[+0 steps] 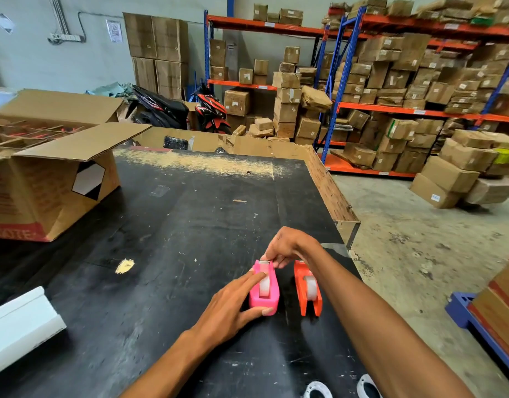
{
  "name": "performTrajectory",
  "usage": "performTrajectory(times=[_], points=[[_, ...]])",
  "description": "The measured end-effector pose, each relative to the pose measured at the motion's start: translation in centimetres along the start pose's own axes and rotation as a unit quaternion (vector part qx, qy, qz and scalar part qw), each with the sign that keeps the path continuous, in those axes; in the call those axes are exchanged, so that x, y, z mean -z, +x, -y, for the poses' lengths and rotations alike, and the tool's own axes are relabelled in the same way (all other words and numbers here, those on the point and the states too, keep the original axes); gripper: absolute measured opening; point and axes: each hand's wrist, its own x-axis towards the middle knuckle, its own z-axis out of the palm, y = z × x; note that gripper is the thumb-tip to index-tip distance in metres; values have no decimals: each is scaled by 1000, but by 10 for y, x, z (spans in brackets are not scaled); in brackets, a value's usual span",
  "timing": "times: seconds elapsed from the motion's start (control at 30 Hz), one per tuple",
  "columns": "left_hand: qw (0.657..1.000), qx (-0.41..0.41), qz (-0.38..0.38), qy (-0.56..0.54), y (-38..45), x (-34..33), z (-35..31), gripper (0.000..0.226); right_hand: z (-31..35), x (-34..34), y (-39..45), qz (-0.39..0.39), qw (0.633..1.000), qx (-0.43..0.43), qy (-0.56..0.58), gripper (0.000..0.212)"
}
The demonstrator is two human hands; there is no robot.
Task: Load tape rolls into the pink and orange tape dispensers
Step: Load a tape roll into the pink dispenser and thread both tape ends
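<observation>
A pink tape dispenser (272, 301) stands on the black table (167, 225) with a clear tape roll (264, 285) seated in it. Just to its right stands an orange tape dispenser (300, 291), also holding a clear roll (310, 287). My left hand (233, 305) rests against the pink dispenser's left side, fingers and thumb pressed on it. My right hand (287, 247) reaches over from the right and pinches at the pink dispenser's far end by the cutter, apparently on the tape end.
An open cardboard box (55, 179) lies at the table's left. A white block (20, 326) sits at the near left edge. A cardboard wall (328, 182) lines the table's far and right sides. Shelves of boxes (405, 90) and motorbikes (161, 107) stand behind.
</observation>
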Motion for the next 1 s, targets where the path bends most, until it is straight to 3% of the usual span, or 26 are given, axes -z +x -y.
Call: performTrajectory(times=[0.23, 0.43, 0.6, 0.73, 1.0], points=[[1000, -2, 2, -1, 1, -1, 3, 81, 13, 2, 4, 20, 997, -70, -30, 25], [1000, 4, -2, -10, 2, -1, 6, 83, 17, -3, 1, 6, 995, -62, -73, 28], [1000, 9, -2, -21, 1, 3, -2, 77, 6, -8, -8, -82, 994, -2, -67, 29], [999, 11, 7, -31, 7, 7, -7, 92, -12, -6, -19, -196, 976, 55, -80, 24], [997, 27, 14, -70, 8, 11, -7, 114, -39, 5, -66, -299, 943, 103, -106, 18]])
